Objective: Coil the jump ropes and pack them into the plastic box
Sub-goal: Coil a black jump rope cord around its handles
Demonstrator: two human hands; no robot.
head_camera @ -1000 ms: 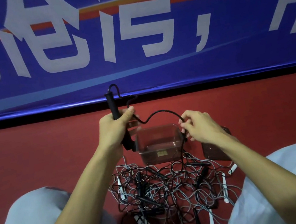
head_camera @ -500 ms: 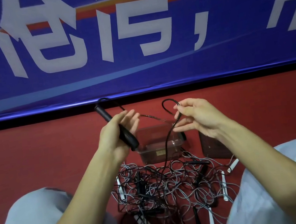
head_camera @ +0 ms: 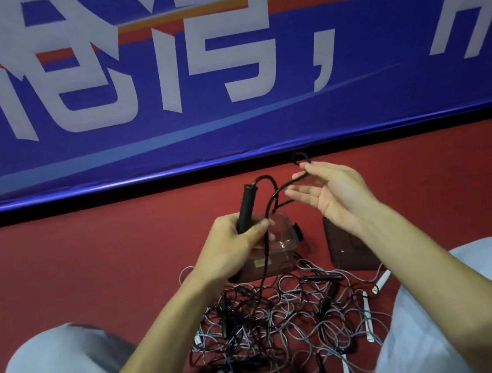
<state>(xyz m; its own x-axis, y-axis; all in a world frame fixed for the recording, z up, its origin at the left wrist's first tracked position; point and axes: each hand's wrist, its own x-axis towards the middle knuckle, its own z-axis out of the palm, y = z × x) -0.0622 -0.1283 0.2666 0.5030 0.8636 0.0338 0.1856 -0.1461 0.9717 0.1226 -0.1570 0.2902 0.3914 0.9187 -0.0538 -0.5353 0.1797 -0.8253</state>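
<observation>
Head view: coiling of one black rope under way; nothing seen packed yet.
Left hand (head_camera: 235,246) grips black cylindrical rope handle (head_camera: 246,205), held upright. Right hand (head_camera: 333,195) is spread, thin black cord (head_camera: 280,188) draped over its fingertips. Cord trails into tangled heap of black and grey jump ropes (head_camera: 285,318) on red floor (head_camera: 88,259), just before clear plastic box (head_camera: 283,245). Next, probably: carry loop to left hand without snagging heap.
</observation>
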